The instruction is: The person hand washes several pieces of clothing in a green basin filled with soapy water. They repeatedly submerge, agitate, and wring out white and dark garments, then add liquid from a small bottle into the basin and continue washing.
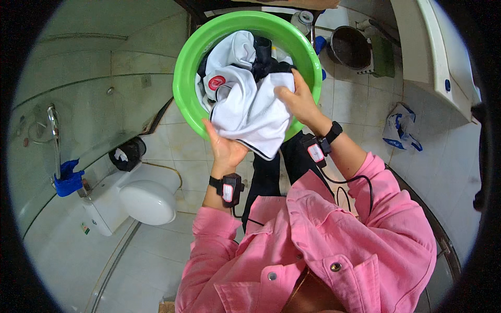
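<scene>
A white cloth garment [254, 113] with dark piping and a round red patch lies partly in a green plastic basin [182, 90], its lower edge hanging over the near rim. My left hand [225, 146] is under the lower left edge of the cloth, its thumb along the side; the fingers are partly hidden beneath. At the upper right of the same cloth, my right hand [299, 99] pinches the fabric between thumb and fingers. Dark fabric [266, 58] and more white fabric lie behind it in the basin, with some suds at the side. Both wrists wear strapped black devices.
A white toilet [148, 202] and a black bin [128, 153] stand at the left. A glass jar [302, 21] is beside the basin's far right rim. Farther right are a dark bucket [349, 47], a plastic bag [401, 127] on the floor and a white appliance or cabinet [422, 47].
</scene>
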Tool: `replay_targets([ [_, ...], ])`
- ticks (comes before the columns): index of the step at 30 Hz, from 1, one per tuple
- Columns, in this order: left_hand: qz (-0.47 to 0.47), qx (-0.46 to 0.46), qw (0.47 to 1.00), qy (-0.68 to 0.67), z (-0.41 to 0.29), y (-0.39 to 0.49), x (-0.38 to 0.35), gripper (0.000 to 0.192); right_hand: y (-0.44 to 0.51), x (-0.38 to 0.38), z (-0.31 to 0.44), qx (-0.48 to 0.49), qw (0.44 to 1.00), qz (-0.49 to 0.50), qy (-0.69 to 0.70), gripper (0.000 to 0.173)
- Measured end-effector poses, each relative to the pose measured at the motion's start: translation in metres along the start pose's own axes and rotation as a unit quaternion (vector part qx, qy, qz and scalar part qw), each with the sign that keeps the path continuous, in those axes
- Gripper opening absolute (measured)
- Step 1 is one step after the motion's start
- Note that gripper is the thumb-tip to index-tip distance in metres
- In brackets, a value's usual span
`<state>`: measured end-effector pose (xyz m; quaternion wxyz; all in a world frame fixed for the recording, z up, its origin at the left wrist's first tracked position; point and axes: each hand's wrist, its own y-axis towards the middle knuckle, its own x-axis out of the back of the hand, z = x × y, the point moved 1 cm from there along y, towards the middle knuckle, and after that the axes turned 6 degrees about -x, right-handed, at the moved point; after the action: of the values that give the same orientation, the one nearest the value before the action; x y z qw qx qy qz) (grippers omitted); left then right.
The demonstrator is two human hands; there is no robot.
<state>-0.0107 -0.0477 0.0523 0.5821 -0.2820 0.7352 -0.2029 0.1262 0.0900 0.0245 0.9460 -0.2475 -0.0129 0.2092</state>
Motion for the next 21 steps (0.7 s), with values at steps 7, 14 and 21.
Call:
replay_targets([
  [7,-0.122,0.019,0.981,0.149,0.048,0.070,0.004,0.031,-0.017,-0.030,0.006,0.212,0.867,0.165,-0.419,0.041],
  [14,-0.025,-0.053,0.990,0.129,0.034,0.056,-0.016,0.031,0.023,0.015,-0.010,0.108,0.892,0.125,-0.421,0.049],
  [21,-0.011,-0.070,0.997,-0.003,0.005,0.051,-0.022,0.030,-0.038,0.027,-0.015,0.061,0.968,0.158,-0.185,0.105],
])
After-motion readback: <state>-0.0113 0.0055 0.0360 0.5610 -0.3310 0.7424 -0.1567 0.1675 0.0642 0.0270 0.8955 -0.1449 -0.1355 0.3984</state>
